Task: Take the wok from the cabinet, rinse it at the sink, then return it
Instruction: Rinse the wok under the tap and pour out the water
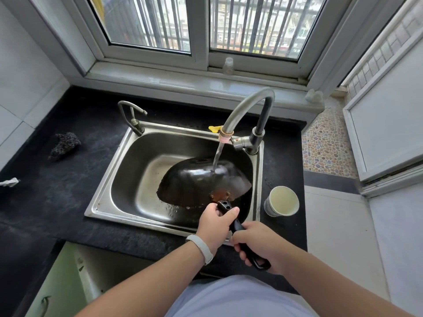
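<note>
You held the wok (201,179) bottom-up in the sink (103,193) under the faucet's (247,106) stream, your left hand (215,227) gripping its handle (237,225) near the pan, your right hand (258,241) gripping the end.

The left hand (216,225), at lower centre of frame, has its fingers curled round the handle (237,225) near the upper end, thumb laid across it. The right hand (258,243), just below and right, grips the lower end. Both bare forearms enter from the bottom edge.
</note>
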`<state>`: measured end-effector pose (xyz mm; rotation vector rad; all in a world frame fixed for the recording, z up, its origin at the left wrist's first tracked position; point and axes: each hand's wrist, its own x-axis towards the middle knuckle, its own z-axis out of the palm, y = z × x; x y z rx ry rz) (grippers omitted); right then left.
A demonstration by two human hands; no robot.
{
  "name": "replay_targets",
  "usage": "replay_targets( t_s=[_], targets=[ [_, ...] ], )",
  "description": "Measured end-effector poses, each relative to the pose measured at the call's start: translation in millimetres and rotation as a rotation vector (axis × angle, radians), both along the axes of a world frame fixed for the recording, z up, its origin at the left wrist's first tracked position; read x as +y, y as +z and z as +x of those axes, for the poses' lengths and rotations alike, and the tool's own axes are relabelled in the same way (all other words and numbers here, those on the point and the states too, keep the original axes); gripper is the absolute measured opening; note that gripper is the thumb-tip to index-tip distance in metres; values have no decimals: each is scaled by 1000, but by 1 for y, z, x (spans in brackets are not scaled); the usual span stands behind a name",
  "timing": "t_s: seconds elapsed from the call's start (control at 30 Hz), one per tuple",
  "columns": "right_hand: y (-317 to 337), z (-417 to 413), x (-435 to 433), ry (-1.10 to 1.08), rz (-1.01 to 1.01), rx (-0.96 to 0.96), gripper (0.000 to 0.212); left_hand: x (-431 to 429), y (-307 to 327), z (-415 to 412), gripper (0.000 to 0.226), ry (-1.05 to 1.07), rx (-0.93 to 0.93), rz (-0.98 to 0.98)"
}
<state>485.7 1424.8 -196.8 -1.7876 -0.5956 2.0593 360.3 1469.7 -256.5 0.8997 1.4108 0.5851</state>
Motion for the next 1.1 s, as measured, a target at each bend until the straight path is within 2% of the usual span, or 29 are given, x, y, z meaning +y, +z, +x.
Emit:
replay_targets(
  t_s=[0.27,0.4,0.53,0.73,0.9,1.1],
  targets=[
    [3,5,-8,-19,0,38,12,-5,4,5,37,-10,14,12],
    [3,2,-10,-77,-30,112,11,-6,2,3,28,10,18,42],
    [1,0,-16,-75,-51,134,11,-10,-5,-1,29,4,21,41],
    [-2,-5,-24,-53,-49,130,8,-21,-13,-8,34,-1,27,52],
    [-1,-7,-29,-24,-38,102,16,-28,-14,-13,37,3,29,66],
    [6,-12,-31,12,-5,68,14,-33,-9,-17,30,32,-19,93]
  ],
)
